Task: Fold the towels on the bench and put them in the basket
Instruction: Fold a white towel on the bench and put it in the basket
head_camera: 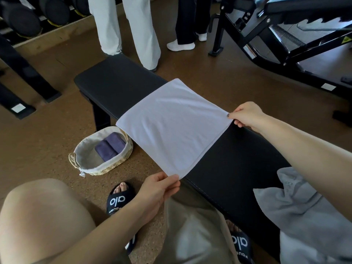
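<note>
At the far left, dumbbells (21, 20) are racked at about ten o'clock. A woven basket (106, 166) with a pale liner is set on the floor at about eight o'clock from the bench, just beside its near edge; two folded purple towels (110, 146) are lain inside it. The left hand (158, 189) is closed in a pinch on the near corner of a white towel (171, 126), thumb on top. The towel is spread flat across the black bench (228, 168), its left edge overhanging the basket. The right hand (247, 115) is pinched on the towel's right corner, at three o'clock. A crumpled grey towel (304, 216) is heaped on the bench at five o'clock. Two people's legs (141, 31) are seen at twelve o'clock.
</note>
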